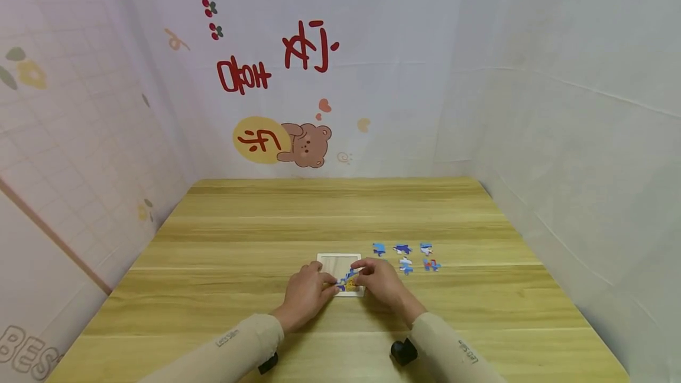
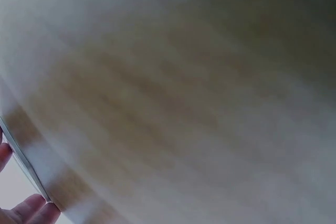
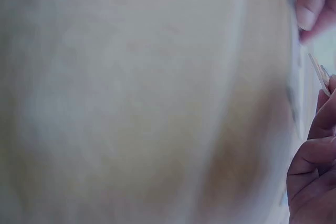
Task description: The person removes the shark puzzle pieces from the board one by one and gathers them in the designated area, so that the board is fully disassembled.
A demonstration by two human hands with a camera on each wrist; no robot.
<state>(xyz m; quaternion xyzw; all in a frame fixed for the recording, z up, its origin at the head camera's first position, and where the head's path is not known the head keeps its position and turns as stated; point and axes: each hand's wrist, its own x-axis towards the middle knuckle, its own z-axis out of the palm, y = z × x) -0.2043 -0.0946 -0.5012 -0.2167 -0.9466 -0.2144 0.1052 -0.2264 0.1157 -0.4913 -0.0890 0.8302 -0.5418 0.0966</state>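
Observation:
A white-rimmed puzzle frame [image 1: 339, 255] lies on the table between both hands, with joined blue and yellow puzzle pieces [image 1: 348, 283] in its near right part. My left hand [image 1: 305, 294] holds the frame's left near side, its fingertips reaching over the rim toward the pieces. In the left wrist view, fingertips [image 2: 39, 211] sit right at the frame's edge. My right hand [image 1: 380, 281] is over the frame's right side and pinches a thin puzzle piece [image 3: 319, 73], seen edge-on in the right wrist view; its picture is mostly hidden.
To the right of the frame, several loose puzzle pieces [image 1: 402, 249] lie spread in two rows on the wooden table [image 1: 239, 241]. White printed cloth walls [image 1: 393, 105] enclose the table at the back and sides.

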